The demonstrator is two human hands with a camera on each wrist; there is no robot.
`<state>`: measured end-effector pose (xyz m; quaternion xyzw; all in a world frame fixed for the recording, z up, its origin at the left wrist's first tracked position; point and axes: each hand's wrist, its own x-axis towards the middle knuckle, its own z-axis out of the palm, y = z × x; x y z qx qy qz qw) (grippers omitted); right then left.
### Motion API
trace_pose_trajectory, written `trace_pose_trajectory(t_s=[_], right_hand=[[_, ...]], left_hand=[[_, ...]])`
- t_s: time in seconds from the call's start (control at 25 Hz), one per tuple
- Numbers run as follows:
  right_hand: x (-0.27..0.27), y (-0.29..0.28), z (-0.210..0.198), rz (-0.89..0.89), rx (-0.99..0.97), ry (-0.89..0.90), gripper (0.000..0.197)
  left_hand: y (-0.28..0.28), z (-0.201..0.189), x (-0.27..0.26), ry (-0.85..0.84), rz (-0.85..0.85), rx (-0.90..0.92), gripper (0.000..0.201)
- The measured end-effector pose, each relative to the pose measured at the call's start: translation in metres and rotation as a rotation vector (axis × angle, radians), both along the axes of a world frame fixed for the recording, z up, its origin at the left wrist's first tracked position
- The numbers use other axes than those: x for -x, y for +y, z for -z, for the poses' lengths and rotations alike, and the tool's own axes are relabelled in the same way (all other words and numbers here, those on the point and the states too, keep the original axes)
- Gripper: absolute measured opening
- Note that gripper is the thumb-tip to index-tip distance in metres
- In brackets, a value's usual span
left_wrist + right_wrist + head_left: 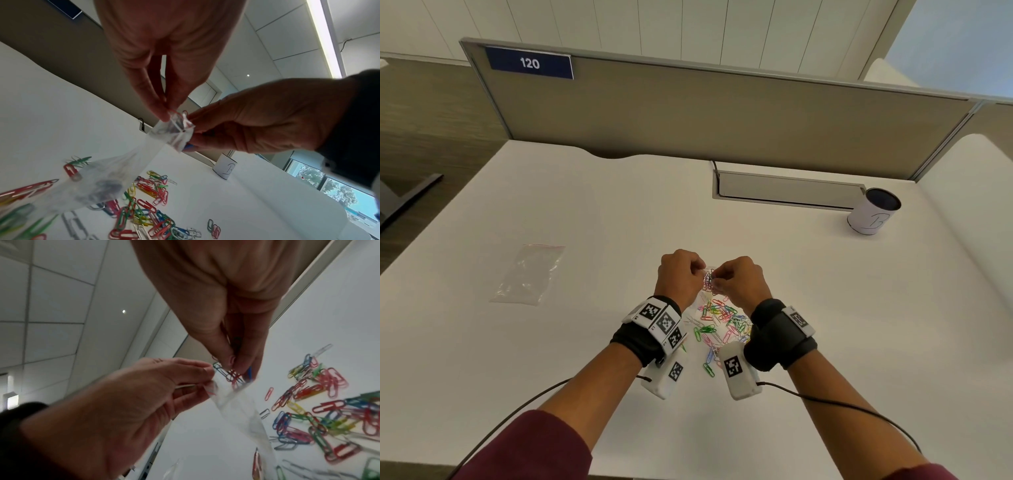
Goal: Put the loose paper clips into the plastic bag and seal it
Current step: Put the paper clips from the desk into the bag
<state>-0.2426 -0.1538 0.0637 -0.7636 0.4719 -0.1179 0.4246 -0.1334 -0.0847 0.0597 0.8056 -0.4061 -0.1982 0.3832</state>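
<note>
A small clear plastic bag hangs above the white desk between my two hands. My left hand pinches one side of the bag's top edge. My right hand pinches a small bunch of coloured paper clips at the bag's mouth. In the left wrist view the bag sags down with dark clips inside. A pile of loose paper clips in several colours lies on the desk below my wrists, and the right wrist view shows the pile beside the bag.
A second clear zip bag lies flat on the desk to the left. A white cup stands at the back right beside a grey cable-tray lid. A tan partition closes off the desk's far edge.
</note>
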Motion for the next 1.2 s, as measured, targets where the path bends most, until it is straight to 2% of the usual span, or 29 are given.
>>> trace_pose_trajectory(t_s=[0.24, 0.48, 0.68, 0.84, 0.96, 1.0, 1.08, 1.2], right_hand=[[0.003, -0.004, -0.011, 0.067, -0.287, -0.141, 0.022], [-0.004, -0.005, -0.012, 0.041, -0.174, -0.07, 0.017], [0.001, -0.002, -0.015, 0.094, -0.324, -0.187, 0.023], [0.006, 0.0, -0.015, -0.039, -0.14, -0.179, 0.019], [0.015, -0.002, -0.009, -0.003, -0.13, -0.301, 0.024], [0.02, -0.005, -0.004, 0.035, -0.064, -0.306, 0.02], [0.036, -0.014, 0.012, 0.025, 0.122, -0.144, 0.021], [0.055, -0.017, 0.046, -0.217, 0.111, 0.267, 0.068]], left_hand=[[0.0, 0.0, -0.002, -0.011, 0.005, 0.002, 0.012], [-0.001, -0.002, -0.001, 0.009, 0.01, 0.013, 0.012], [-0.001, -0.002, -0.005, 0.002, 0.008, -0.001, 0.01], [-0.001, -0.002, -0.008, -0.023, 0.008, -0.01, 0.009], [0.001, -0.003, -0.01, -0.04, 0.007, -0.017, 0.009], [0.002, -0.003, -0.011, -0.041, 0.006, -0.019, 0.009], [0.004, -0.005, -0.014, -0.046, 0.001, -0.022, 0.01], [0.005, -0.003, -0.016, -0.054, 0.003, -0.025, 0.011]])
